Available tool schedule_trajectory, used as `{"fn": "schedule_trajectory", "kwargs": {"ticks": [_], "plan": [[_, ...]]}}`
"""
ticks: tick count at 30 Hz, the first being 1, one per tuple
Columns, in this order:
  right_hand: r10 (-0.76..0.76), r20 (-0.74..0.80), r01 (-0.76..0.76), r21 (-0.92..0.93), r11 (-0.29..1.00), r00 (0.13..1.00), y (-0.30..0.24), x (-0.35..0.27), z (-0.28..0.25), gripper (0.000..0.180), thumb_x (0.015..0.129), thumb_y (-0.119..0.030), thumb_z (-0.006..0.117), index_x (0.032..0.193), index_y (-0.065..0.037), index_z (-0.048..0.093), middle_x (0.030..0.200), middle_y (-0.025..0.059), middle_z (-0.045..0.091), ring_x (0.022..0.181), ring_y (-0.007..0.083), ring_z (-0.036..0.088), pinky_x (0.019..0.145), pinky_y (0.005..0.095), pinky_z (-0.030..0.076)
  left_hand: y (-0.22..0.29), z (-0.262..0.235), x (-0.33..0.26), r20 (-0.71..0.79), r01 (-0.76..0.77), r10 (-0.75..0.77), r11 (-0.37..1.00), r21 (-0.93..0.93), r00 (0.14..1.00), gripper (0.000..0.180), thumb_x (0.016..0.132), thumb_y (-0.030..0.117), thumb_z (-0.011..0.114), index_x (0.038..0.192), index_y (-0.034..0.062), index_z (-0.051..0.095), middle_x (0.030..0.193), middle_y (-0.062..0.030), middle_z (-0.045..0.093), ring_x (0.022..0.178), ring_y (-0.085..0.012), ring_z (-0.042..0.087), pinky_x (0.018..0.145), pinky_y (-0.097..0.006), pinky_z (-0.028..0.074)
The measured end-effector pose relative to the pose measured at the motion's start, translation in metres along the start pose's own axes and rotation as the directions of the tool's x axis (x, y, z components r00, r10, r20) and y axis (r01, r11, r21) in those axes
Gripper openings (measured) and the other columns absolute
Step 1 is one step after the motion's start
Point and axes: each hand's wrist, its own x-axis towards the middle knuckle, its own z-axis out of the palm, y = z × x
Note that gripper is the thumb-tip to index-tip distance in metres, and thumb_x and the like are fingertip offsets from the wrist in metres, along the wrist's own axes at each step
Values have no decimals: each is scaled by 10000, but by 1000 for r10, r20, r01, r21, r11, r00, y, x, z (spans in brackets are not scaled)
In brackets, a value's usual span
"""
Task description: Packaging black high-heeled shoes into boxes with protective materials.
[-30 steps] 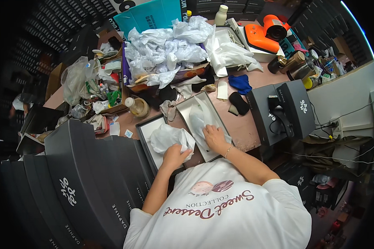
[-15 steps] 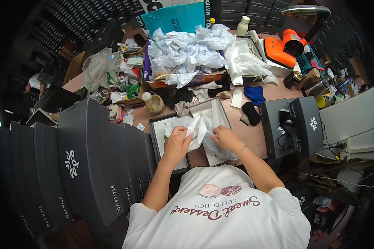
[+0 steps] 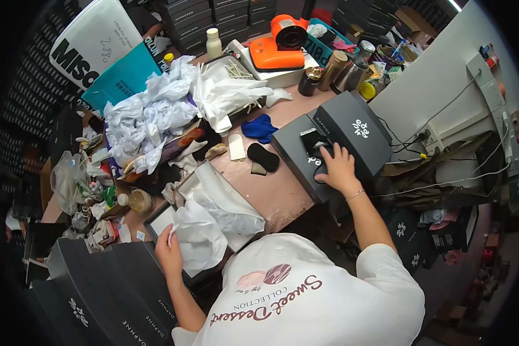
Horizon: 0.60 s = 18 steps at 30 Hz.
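Observation:
My left hand (image 3: 168,252) pinches the edge of a white sheet of tissue paper (image 3: 200,236) that spreads over an open shoebox (image 3: 239,193). Inside that box, clear crinkled wrapping (image 3: 236,220) lies along the near end. Off to the right, my right hand (image 3: 339,168) reaches over a black strappy shoe (image 3: 312,138) on top of dark grey shoeboxes (image 3: 294,153). Its fingers are spread, touching or just above the shoe, which they partly hide. A bracelet circles that wrist.
Crumpled white paper (image 3: 150,112) fills a bin at the back left. Beside it are white sheets (image 3: 225,95), an orange machine (image 3: 277,55) and several bottles (image 3: 333,69). A blue cloth (image 3: 259,128) and a black pad (image 3: 263,157) lie mid-table. Stacked shoeboxes (image 3: 109,282) stand at the near left.
My view has turned right. My right hand has let go of the tissue paper and moved right to the black shoe. My left hand still holds the paper, which now lies lower over the box.

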Motion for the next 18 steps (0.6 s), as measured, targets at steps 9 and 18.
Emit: {"fn": "schedule_trajectory", "kwargs": {"ticks": [9, 18], "plan": [[-605, 314, -264, 949, 174, 732, -43, -21, -68, 647, 832, -23, 573, 1437, -8, 345, 1142, 109, 612, 1010, 158, 579, 914, 277, 442, 32, 45, 32, -74, -151, 146, 987, -54, 986, 169, 821, 122, 680, 935, -1, 695, 806, -130, 626, 720, -211, 606, 646, -309, 458], [-834, 458, -896, 433, -94, 309, -195, -9, -7, 554, 926, -206, 551, 1433, -122, 344, 1027, 97, 591, 836, 192, 634, 585, 322, 554, 76, 35, -12, -164, -205, 179, 965, -164, 970, 150, 854, 97, 658, 967, 5, 691, 731, -90, 596, 626, -168, 565, 570, -272, 430]]}}
